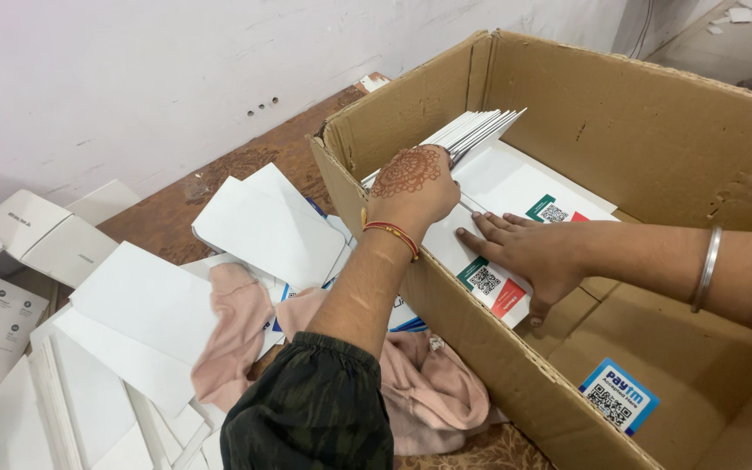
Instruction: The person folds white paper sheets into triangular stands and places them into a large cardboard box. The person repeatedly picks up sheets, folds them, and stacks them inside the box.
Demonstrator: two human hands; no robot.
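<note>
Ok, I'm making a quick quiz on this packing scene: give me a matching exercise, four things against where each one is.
Things:
1. left hand
2. right hand
3. blue sticker
4. pink cloth

Places:
A. on the table outside the cardboard box
B. alone on the box floor, near corner
C. pressed flat on the white cards lying in the box
D. gripping the upright stack of cards at the box's end wall

Pairs: 1-D, 2-C, 3-B, 4-A
</note>
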